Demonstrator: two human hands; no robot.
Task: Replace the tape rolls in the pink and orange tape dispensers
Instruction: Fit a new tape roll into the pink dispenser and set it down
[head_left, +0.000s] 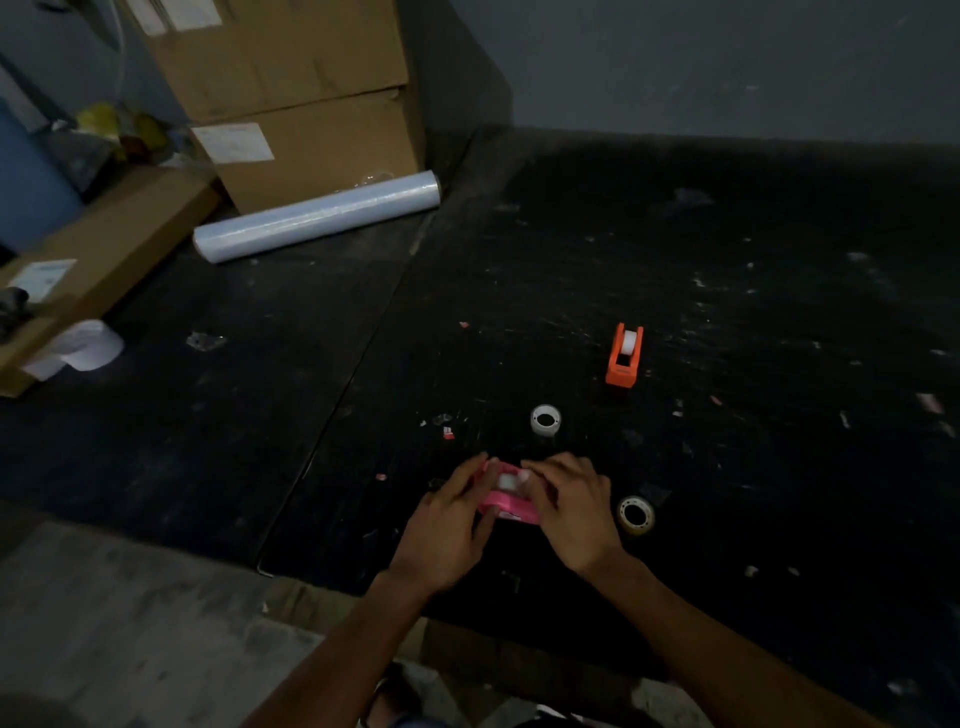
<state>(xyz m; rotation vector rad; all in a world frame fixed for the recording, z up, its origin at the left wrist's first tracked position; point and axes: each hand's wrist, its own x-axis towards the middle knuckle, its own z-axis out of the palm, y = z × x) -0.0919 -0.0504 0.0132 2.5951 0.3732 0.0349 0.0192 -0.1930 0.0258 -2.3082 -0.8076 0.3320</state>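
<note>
The pink tape dispenser (506, 501) lies on the black table near its front edge, with a white tape roll (506, 480) seated in it. My left hand (449, 525) grips the dispenser's left side. My right hand (569, 506) holds its right side, fingertips resting on the roll. The orange tape dispenser (624, 356) stands farther back to the right, a white roll in it. One loose tape roll (545, 419) lies flat behind the hands, and another loose tape roll (636, 514) lies just right of my right hand.
The black table (727, 260) is littered with small scraps of tape and paper. A long roll of stretch film (317, 215) lies at the back left before stacked cardboard boxes (291, 104). A flat box (104, 249) and a white paper roll (85, 345) sit at the left.
</note>
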